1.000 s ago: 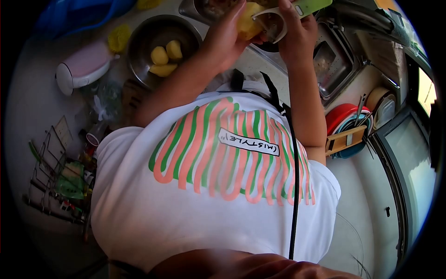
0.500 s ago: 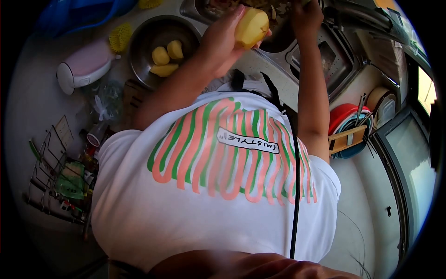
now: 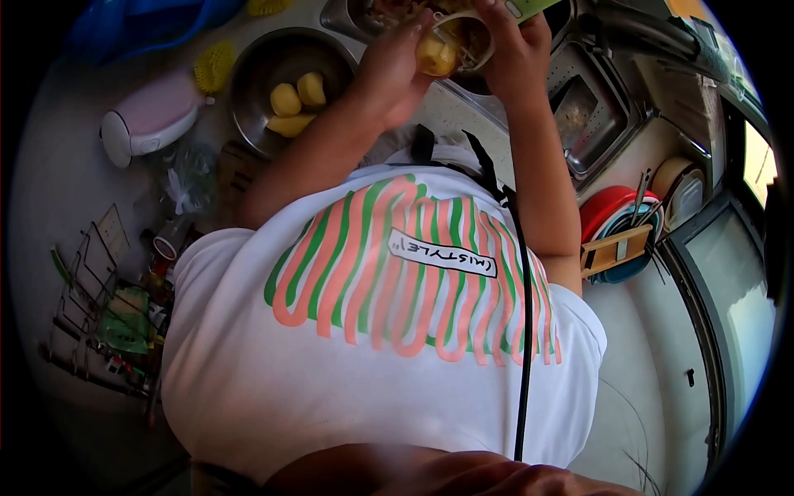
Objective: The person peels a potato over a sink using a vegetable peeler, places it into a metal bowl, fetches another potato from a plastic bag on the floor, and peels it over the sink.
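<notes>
Over the sink, my left hand (image 3: 395, 66) is wrapped round a pale yellow, peeled-looking potato (image 3: 437, 58). My right hand (image 3: 518, 58) grips a peeler whose green handle (image 3: 528, 7) sticks out above the fingers. The peeler's white curved head (image 3: 490, 35) arches over the potato, close to or touching it; which of the two I cannot tell. Left of my left forearm stands a metal bowl (image 3: 248, 103) holding two rounded peeled potatoes (image 3: 286, 100) and a longer yellow piece (image 3: 292, 125).
Peel scraps (image 3: 393, 12) lie in the metal sink (image 3: 343, 16). To its right is a drainer basin (image 3: 616, 107). Stacked basins (image 3: 600, 207) with a wooden slicer (image 3: 616, 250) stand at right. A pink-white appliance (image 3: 157, 116) and yellow mesh fruit sleeve (image 3: 213, 66) sit at left.
My right hand has come down and left, bringing the peeler to the potato. The potato has been turned in my left hand and sits slightly lower.
</notes>
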A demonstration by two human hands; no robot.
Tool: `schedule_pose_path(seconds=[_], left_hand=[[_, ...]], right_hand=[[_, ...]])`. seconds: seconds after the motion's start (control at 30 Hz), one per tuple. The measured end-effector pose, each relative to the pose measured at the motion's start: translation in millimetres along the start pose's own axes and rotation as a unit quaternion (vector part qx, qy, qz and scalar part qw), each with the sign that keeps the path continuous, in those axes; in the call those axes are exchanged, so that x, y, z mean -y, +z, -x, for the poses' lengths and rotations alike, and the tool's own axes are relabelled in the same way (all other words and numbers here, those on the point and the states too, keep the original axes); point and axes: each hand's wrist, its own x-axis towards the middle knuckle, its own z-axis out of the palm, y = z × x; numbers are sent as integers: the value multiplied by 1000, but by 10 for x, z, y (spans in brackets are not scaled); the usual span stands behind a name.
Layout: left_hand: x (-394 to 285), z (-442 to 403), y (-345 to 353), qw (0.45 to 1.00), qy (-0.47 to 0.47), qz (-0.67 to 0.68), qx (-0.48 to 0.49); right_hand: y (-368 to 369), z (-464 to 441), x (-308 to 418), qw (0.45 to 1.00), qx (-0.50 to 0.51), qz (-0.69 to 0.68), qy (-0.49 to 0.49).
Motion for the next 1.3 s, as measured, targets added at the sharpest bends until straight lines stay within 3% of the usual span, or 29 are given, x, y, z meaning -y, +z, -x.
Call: schedule_pose_path(seconds=[0.1, 0.2, 0.23, 0.3, 0.37, 0.43, 0.47, 0.5, 0.6, 0.7, 0.73, 0.77, 0.83, 0.9, 0.93, 1.03, 1.07, 1.2, 1.3], left_hand=[[-2, -42, -217, 982, -34, 47, 178], [6, -256, -482, 963, -69, 76, 251], [11, -263, -466, 972, -31, 26, 232], [34, -221, -386, 978, 41, -74, 189], [164, -228, -285, 995, 32, -29, 89], [290, -285, -174, 997, 67, -22, 28], [321, -363, -7, 996, 39, 74, -23], [332, -439, -35, 996, 84, 36, -25], [401, -843, -181, 976, 213, -25, -20], [255, -607, 243, 927, 295, -176, -150], [288, -680, 164, 930, 282, -218, -94], [321, -754, 77, 927, 266, -260, -37], [253, -548, 194, 929, 274, -246, -38], [221, -614, 94, 962, 211, -173, -34], [186, -565, 87, 993, 108, -51, -23], [63, -473, 52, 996, 76, -21, -34], [-1, -415, 91, 996, 53, -41, -66], [-7, -408, -173, 999, -6, 5, 52], [-9, -320, -99, 999, -7, 20, 50]], right_hand=[[-128, -127, -46, 999, 0, -32, 5], [-174, -321, -132, 999, -34, -12, -30], [-195, -392, -150, 998, -49, 2, -41], [-160, -356, -101, 998, -56, -11, 34], [-79, -322, -423, 997, -18, -73, 18], [48, -309, -569, 993, -70, -83, -38], [152, -305, -530, 990, -100, -93, -39], [221, -289, -486, 985, -131, -103, -36], [162, -385, -520, 983, -139, -102, -60], [49, -486, -592, 975, -190, -14, -116], [95, -514, -584, 957, -243, -11, -157], [85, -508, -534, 958, -226, -40, -175], [99, -410, -353, 967, -198, -58, -151], [26, -460, -258, 963, -221, -52, -144], [-26, -471, -239, 961, -232, -50, -139], [-290, -556, -237, 968, -225, 108, -40], [-324, -561, -230, 975, -206, 69, -42], [-287, -439, -149, 989, -109, -98, -21], [-132, -254, -188, 997, -58, -49, -11]])
